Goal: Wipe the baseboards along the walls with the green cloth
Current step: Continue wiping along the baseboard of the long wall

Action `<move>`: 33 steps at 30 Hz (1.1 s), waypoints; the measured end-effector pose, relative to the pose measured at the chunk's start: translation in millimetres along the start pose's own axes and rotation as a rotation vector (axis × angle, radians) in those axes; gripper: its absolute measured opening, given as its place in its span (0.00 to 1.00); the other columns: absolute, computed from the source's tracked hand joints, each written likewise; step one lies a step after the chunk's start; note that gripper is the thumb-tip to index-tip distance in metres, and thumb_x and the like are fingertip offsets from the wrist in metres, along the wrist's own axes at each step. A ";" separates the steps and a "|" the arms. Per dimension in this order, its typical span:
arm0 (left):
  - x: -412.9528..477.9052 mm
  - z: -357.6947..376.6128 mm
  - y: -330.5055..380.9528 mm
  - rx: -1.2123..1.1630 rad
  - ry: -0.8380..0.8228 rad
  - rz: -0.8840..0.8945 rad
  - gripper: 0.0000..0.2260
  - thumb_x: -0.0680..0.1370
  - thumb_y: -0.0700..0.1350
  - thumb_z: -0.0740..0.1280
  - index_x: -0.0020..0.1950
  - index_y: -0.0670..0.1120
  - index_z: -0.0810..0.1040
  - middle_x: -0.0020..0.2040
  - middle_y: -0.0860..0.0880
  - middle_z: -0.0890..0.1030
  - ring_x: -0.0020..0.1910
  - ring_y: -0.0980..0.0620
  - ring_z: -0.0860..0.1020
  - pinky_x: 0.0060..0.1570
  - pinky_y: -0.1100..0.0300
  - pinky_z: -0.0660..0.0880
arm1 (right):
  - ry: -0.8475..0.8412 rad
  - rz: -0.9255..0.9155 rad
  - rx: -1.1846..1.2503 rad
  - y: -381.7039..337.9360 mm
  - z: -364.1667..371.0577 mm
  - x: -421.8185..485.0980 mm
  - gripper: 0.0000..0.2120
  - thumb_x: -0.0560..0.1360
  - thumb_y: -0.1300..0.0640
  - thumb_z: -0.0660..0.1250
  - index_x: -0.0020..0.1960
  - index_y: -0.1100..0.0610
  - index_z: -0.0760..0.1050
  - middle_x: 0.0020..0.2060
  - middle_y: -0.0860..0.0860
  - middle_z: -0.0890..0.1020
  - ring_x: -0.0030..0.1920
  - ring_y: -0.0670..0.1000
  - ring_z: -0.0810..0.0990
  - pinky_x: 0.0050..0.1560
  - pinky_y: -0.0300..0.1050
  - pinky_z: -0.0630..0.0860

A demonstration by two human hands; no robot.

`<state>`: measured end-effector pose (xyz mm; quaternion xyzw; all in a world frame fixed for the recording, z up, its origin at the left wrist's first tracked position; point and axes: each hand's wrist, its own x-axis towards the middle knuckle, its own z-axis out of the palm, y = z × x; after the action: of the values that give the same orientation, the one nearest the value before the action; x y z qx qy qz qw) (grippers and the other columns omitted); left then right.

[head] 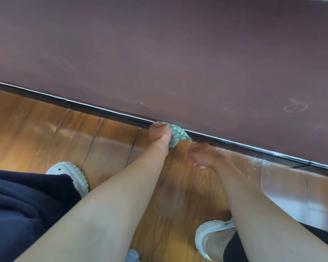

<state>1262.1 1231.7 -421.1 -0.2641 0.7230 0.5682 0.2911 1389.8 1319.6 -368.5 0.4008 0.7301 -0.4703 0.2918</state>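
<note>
A dark baseboard (106, 113) runs diagonally from upper left to lower right, at the foot of a purple-brown wall (178, 53). My left hand (160, 133) grips the bunched green cloth (177, 134) and presses it against the baseboard near the middle of the view. My right hand (204, 155) hovers just right of the cloth, above the wooden floor, fingers loosely curled and holding nothing. White dust streaks lie on the baseboard's top edge (254, 148) to the right of the cloth.
Glossy wooden floor (45, 129) stretches below the baseboard. My feet in white clogs are at the lower left (72, 174) and lower right (210, 237), with dark clothing (17, 205) at the left. A small grey-blue object (133, 255) shows at the bottom edge.
</note>
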 end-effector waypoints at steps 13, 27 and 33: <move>-4.9 -14.8 5.8 -0.209 0.115 -0.044 0.06 0.82 0.34 0.60 0.56 0.41 0.73 0.49 0.49 0.75 0.38 0.50 0.77 0.48 0.54 0.83 | 0.005 -0.003 0.050 -3.5 0.7 11.3 0.12 0.77 0.55 0.60 0.54 0.55 0.80 0.48 0.58 0.85 0.49 0.58 0.85 0.53 0.53 0.82; -29.3 11.6 0.9 -0.276 -0.016 -0.217 0.06 0.82 0.40 0.60 0.51 0.40 0.75 0.48 0.46 0.79 0.39 0.43 0.86 0.40 0.56 0.84 | 0.022 0.020 0.006 9.0 -4.8 3.3 0.13 0.78 0.59 0.59 0.59 0.60 0.78 0.50 0.60 0.84 0.51 0.59 0.85 0.53 0.55 0.82; -22.8 -6.5 17.2 -0.290 0.021 -0.267 0.05 0.82 0.39 0.62 0.54 0.40 0.76 0.49 0.49 0.76 0.38 0.50 0.82 0.52 0.58 0.83 | 0.026 0.032 0.117 18.1 -3.6 -0.1 0.12 0.76 0.55 0.60 0.56 0.52 0.79 0.48 0.56 0.85 0.50 0.54 0.85 0.50 0.49 0.82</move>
<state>1264.8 1230.3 -391.9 -0.4026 0.5951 0.6199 0.3153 1405.2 1327.2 -375.2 0.4347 0.6986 -0.5022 0.2660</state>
